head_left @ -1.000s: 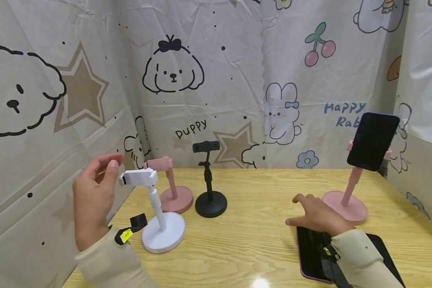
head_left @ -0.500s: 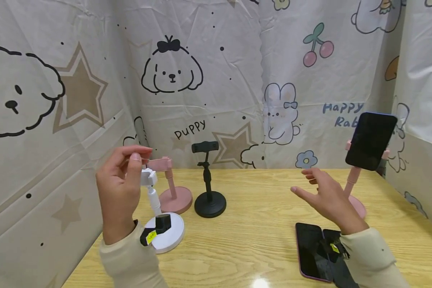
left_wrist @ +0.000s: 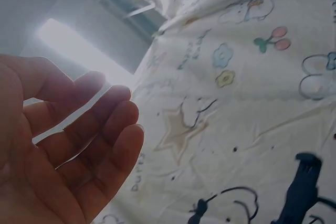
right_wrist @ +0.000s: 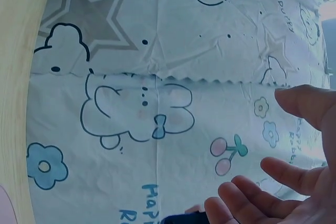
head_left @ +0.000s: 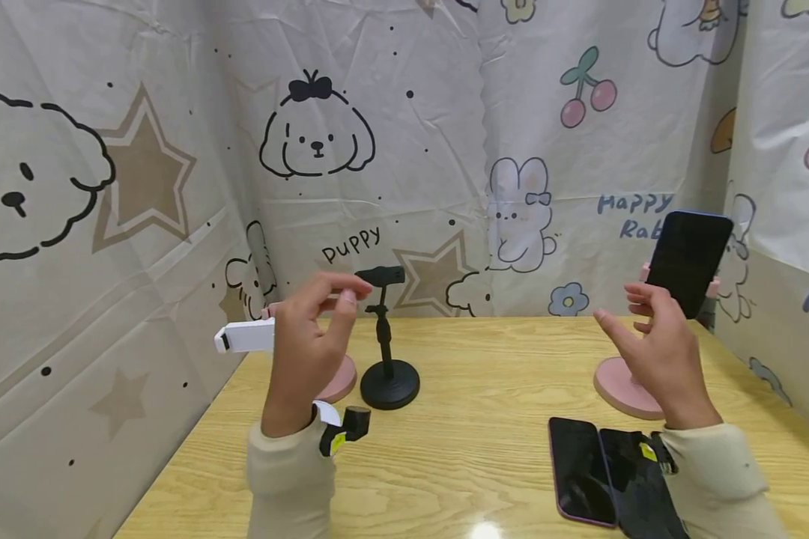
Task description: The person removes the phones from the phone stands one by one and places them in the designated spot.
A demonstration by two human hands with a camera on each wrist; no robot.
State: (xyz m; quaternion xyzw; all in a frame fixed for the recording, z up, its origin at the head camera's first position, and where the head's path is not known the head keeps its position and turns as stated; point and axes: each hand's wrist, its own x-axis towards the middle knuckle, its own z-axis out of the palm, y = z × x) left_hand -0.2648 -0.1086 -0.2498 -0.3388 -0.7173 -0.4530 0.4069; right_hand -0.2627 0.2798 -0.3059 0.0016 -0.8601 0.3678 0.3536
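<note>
My left hand (head_left: 312,344) is raised on the left with nothing in it, its fingers loosely bent. In the head view it covers most of a white phone stand (head_left: 248,336) and part of a pink stand (head_left: 339,380). Close to its fingertips in that view stands a black phone stand (head_left: 384,329) with a round base. On the right, my right hand (head_left: 664,352) holds nothing, thumb apart from its relaxed fingers. It overlaps a pink phone stand (head_left: 616,385) that bears an upright dark phone (head_left: 693,254). Whether the fingers touch this phone, I cannot tell.
Two dark phones lie side by side on the wooden table (head_left: 458,449): a purple-edged phone (head_left: 582,471) and another phone (head_left: 637,479), partly under my right sleeve. A printed cloth (head_left: 431,165) encloses the back and sides.
My left hand has moved right, passing in front of the white stand toward the black one. My right hand has risen from above the flat phones to the phone on the pink stand.
</note>
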